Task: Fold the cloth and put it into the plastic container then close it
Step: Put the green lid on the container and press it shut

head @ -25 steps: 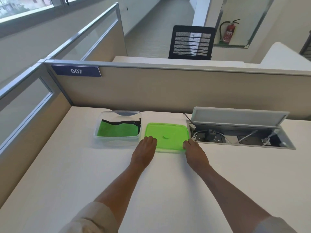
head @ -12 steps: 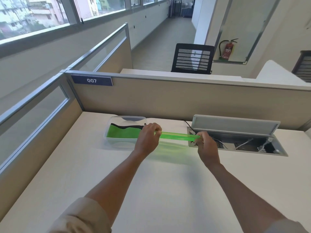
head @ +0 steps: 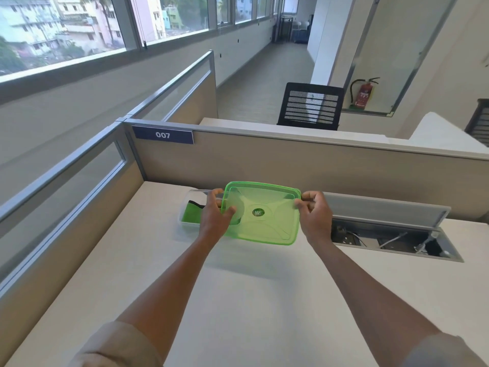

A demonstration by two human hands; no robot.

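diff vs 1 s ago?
Lid was lying flat on the desk; left hand and right hand took grip of its edges, lifted and tilted it toward the camera. Container with folded cloth stayed put, open.

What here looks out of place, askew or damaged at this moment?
Nothing looks damaged or spilled. The green lid is held tilted in the air by the left hand and right hand, not yet on the clear container, where the green cloth lies. The desk's cable hatch stands open.
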